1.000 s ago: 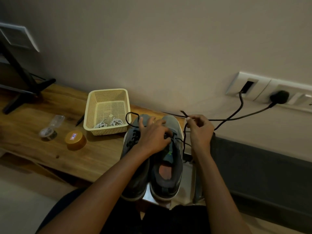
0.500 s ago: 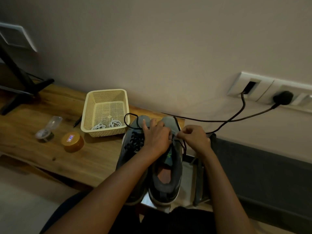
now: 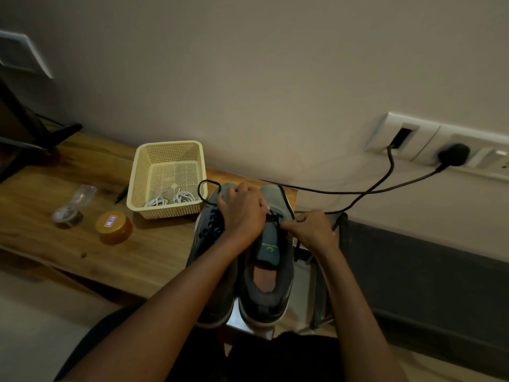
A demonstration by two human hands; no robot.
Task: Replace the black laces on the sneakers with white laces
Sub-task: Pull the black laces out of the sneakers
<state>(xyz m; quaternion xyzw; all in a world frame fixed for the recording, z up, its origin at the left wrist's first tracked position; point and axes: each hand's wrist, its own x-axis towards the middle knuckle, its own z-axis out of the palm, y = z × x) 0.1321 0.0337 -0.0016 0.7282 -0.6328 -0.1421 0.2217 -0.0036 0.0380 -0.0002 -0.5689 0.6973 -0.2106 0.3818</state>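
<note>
Two grey sneakers stand side by side at the right end of the wooden table (image 3: 82,244), toes toward the wall. The left sneaker (image 3: 209,232) keeps its black lace, one loop (image 3: 205,188) sticking out toward the basket. My left hand (image 3: 242,213) rests on the right sneaker (image 3: 268,260) over its front eyelets, fingers curled there. My right hand (image 3: 308,230) pinches the right sneaker's black lace (image 3: 275,217) just above the tongue. White laces (image 3: 172,198) lie coiled in the cream basket (image 3: 168,153).
A brown round tin (image 3: 114,226) and a small clear-lidded jar (image 3: 68,215) sit left of the basket, a pen (image 3: 121,194) beside it. Black cables (image 3: 358,190) run from wall sockets (image 3: 429,144) behind the shoes. A dark stand (image 3: 33,133) is at far left.
My right hand came down from a raised pull near the wall and moved left to the right sneaker's eyelets. My left hand stayed on the shoe.
</note>
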